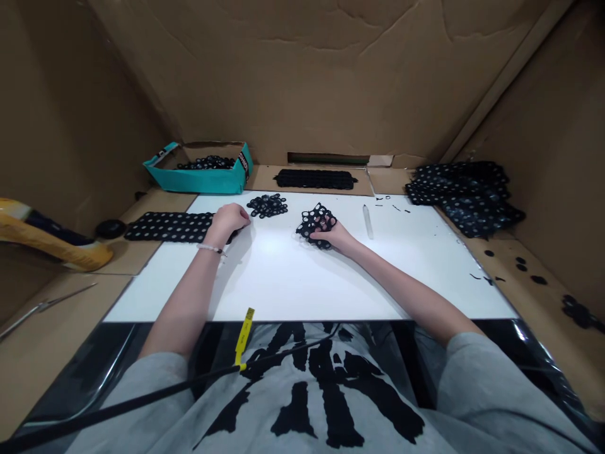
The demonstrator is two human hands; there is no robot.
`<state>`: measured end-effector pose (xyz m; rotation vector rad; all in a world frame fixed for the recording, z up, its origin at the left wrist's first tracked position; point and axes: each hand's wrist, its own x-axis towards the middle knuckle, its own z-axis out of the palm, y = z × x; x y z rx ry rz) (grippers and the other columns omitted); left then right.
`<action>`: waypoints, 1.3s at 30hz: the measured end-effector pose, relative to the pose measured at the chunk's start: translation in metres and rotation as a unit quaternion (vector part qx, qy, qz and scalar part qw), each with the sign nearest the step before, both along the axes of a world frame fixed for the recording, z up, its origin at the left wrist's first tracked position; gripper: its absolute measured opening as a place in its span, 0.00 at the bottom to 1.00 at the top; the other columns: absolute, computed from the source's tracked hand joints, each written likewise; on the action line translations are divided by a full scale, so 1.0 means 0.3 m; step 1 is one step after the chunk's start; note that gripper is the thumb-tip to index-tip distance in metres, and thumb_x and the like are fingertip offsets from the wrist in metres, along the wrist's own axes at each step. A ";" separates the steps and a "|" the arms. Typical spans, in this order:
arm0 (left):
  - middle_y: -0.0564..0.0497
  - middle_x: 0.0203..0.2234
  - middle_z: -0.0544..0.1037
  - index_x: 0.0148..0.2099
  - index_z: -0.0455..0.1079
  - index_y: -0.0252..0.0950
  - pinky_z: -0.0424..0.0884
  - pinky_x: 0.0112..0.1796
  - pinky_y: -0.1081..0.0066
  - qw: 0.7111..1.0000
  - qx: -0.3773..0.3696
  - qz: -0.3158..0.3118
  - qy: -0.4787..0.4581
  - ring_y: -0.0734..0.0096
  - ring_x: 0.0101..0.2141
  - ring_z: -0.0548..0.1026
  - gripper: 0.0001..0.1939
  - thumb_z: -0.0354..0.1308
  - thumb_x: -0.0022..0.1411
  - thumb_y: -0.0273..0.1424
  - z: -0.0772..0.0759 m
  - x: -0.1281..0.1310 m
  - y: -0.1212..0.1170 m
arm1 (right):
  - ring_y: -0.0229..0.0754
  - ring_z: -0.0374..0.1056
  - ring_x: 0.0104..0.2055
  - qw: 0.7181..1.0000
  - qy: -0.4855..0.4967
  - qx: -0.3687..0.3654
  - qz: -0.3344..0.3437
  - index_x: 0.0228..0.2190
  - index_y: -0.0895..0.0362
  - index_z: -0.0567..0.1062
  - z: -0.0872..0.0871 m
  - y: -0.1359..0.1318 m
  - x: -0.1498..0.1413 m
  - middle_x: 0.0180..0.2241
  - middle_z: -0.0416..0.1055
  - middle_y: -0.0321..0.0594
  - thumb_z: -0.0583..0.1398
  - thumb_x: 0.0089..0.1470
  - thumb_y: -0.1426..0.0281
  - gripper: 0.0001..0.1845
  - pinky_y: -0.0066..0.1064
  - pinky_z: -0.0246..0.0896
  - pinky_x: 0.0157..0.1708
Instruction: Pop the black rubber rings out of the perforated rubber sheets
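Observation:
My right hand (334, 234) grips a crumpled black sheet full of holes (317, 222), like a net, lifted over the white board (293, 284). My left hand (230, 221) is closed, its fingertips pinched together above the right end of a flat black strip with pale round holes (165, 227). Whatever the left fingers pinch is too small to make out. Between and beyond both hands lies a loose pile of small black rings (267, 205). A slim whitish tool (367, 222) rests to the right of my right hand.
A turquoise box (201, 181) holds more black rings. Behind the board sits a ridged black stack (316, 179). Perforated black sheets (467, 192) are heaped at right, near black scraps (521, 267). Left are tweezers (45, 305) and a yellow bottle (51, 239). Cardboard walls surround the board.

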<state>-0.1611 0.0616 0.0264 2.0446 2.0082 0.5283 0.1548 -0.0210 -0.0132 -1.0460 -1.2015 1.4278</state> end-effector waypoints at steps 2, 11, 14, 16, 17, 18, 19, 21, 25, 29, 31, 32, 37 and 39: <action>0.43 0.26 0.80 0.25 0.76 0.39 0.68 0.35 0.64 1.000 -0.017 -0.002 0.022 0.53 0.31 0.76 0.03 0.64 0.43 0.31 -0.003 0.005 0.008 | 0.38 0.66 0.27 1.000 0.003 0.005 0.006 0.35 0.55 0.69 -0.009 0.004 0.001 0.23 0.69 0.28 0.73 0.28 0.68 0.29 0.36 0.68 0.36; 0.43 0.32 0.82 0.35 0.79 0.36 0.67 0.34 0.67 0.998 0.067 0.015 0.012 0.55 0.36 0.76 0.10 0.61 0.53 0.35 -0.005 0.044 0.001 | 0.37 0.65 0.26 1.000 0.001 0.005 0.003 0.34 0.55 0.69 -0.013 0.007 -0.003 0.22 0.68 0.27 0.73 0.28 0.69 0.28 0.35 0.67 0.35; 0.44 0.33 0.81 0.37 0.79 0.38 0.66 0.33 0.66 0.996 0.084 0.031 0.021 0.54 0.36 0.76 0.10 0.61 0.54 0.35 -0.002 0.047 -0.004 | 0.38 0.66 0.26 1.000 0.001 0.003 0.006 0.34 0.55 0.69 -0.012 0.006 -0.004 0.22 0.68 0.27 0.73 0.28 0.69 0.28 0.36 0.68 0.35; 0.45 0.33 0.81 0.38 0.79 0.39 0.66 0.33 0.67 0.995 0.089 0.035 0.023 0.55 0.37 0.76 0.10 0.60 0.56 0.36 -0.005 0.049 -0.002 | 0.37 0.65 0.26 1.000 0.002 0.005 0.002 0.34 0.54 0.69 -0.012 0.004 -0.006 0.22 0.68 0.27 0.73 0.28 0.69 0.28 0.35 0.68 0.35; 0.45 0.34 0.81 0.39 0.79 0.39 0.66 0.33 0.67 0.995 0.090 0.036 0.025 0.55 0.37 0.76 0.11 0.60 0.56 0.37 -0.008 0.049 -0.001 | 0.37 0.65 0.26 1.000 0.001 0.005 0.001 0.34 0.54 0.69 -0.012 0.003 -0.006 0.22 0.68 0.27 0.73 0.28 0.69 0.28 0.35 0.68 0.34; 0.45 0.35 0.82 0.40 0.79 0.39 0.66 0.34 0.66 0.995 0.088 0.038 0.029 0.55 0.38 0.76 0.12 0.59 0.57 0.38 -0.011 0.050 0.001 | 0.37 0.65 0.26 1.000 -0.001 0.005 0.001 0.34 0.55 0.69 -0.011 0.002 -0.006 0.22 0.68 0.28 0.73 0.28 0.69 0.28 0.35 0.68 0.34; 0.44 0.36 0.82 0.41 0.79 0.38 0.66 0.34 0.66 0.995 0.086 0.041 0.035 0.54 0.38 0.76 0.13 0.58 0.58 0.39 -0.015 0.051 0.002 | 0.37 0.66 0.26 1.000 -0.003 0.006 0.002 0.34 0.55 0.69 -0.010 0.000 -0.007 0.23 0.69 0.28 0.73 0.28 0.69 0.28 0.35 0.67 0.34; 0.42 0.38 0.81 0.42 0.79 0.37 0.66 0.35 0.65 0.995 0.075 0.048 0.050 0.52 0.40 0.76 0.15 0.57 0.60 0.40 -0.022 0.054 0.004 | 0.38 0.66 0.26 1.000 -0.006 0.007 0.004 0.34 0.55 0.69 -0.007 -0.002 -0.006 0.23 0.69 0.28 0.73 0.29 0.69 0.28 0.34 0.67 0.34; 0.39 0.38 0.81 0.41 0.80 0.36 0.67 0.37 0.64 0.996 0.053 0.047 0.062 0.49 0.42 0.76 0.17 0.56 0.60 0.41 -0.025 0.058 0.004 | 0.38 0.67 0.27 1.000 -0.011 0.009 0.009 0.34 0.55 0.69 -0.007 0.001 -0.003 0.23 0.69 0.28 0.73 0.29 0.69 0.28 0.34 0.67 0.34; 0.40 0.37 0.82 0.41 0.80 0.35 0.68 0.39 0.64 0.998 0.025 0.034 0.048 0.50 0.40 0.76 0.19 0.56 0.59 0.43 -0.018 0.039 0.014 | 0.38 0.67 0.26 1.000 -0.012 0.005 0.012 0.35 0.55 0.69 -0.020 0.010 -0.002 0.23 0.69 0.28 0.73 0.29 0.68 0.29 0.35 0.67 0.34; 0.41 0.34 0.82 0.40 0.80 0.35 0.68 0.40 0.65 0.999 -0.008 0.018 0.032 0.52 0.38 0.77 0.18 0.58 0.56 0.43 -0.018 0.023 0.023 | 0.38 0.67 0.26 1.000 -0.009 0.004 0.015 0.35 0.55 0.69 -0.025 0.012 -0.002 0.23 0.69 0.28 0.73 0.29 0.68 0.29 0.35 0.68 0.33; 0.42 0.34 0.82 0.39 0.80 0.36 0.68 0.40 0.65 1.000 -0.015 0.008 0.024 0.53 0.38 0.77 0.17 0.59 0.54 0.42 -0.020 0.016 0.027 | 0.38 0.67 0.26 1.000 -0.007 0.005 0.014 0.35 0.55 0.69 -0.026 0.012 -0.003 0.23 0.69 0.28 0.73 0.29 0.68 0.29 0.35 0.68 0.34; 0.43 0.32 0.82 0.33 0.79 0.38 0.68 0.40 0.64 1.000 0.017 -0.006 0.007 0.53 0.36 0.77 0.11 0.64 0.46 0.37 -0.033 -0.003 0.036 | 0.38 0.67 0.27 1.000 -0.016 0.006 0.006 0.35 0.55 0.70 -0.017 0.005 -0.001 0.24 0.70 0.28 0.73 0.29 0.69 0.28 0.36 0.68 0.36; 0.45 0.29 0.82 0.32 0.78 0.38 0.69 0.38 0.65 0.999 0.023 0.003 -0.023 0.55 0.33 0.77 0.11 0.65 0.44 0.37 -0.034 0.001 0.036 | 0.38 0.67 0.27 1.000 -0.017 0.002 0.008 0.35 0.55 0.70 -0.011 0.003 0.000 0.24 0.70 0.29 0.73 0.28 0.69 0.29 0.36 0.68 0.36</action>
